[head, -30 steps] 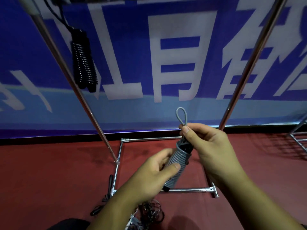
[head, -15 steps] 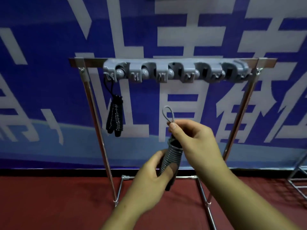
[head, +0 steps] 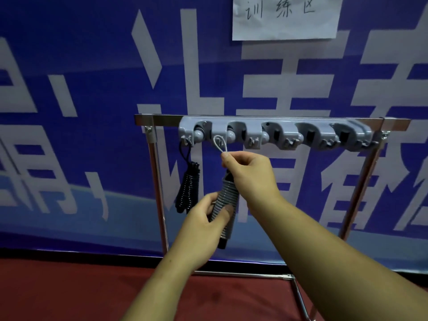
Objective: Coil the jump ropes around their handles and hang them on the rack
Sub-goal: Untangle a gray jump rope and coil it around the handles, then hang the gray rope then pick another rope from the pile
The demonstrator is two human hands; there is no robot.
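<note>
1 head-worn view, facing forward and slightly down, close to the rack (head: 273, 119).

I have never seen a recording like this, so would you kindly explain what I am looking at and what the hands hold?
No machine here: a person's head-worn camera looks at their own bare hands. The left hand grips a grey jump rope coiled round its handles; the right hand pinches its loop up near the grey hook strip on a metal rack. A black coiled rope hangs from the leftmost hook. Behind is a blue banner; below, red floor.
</note>
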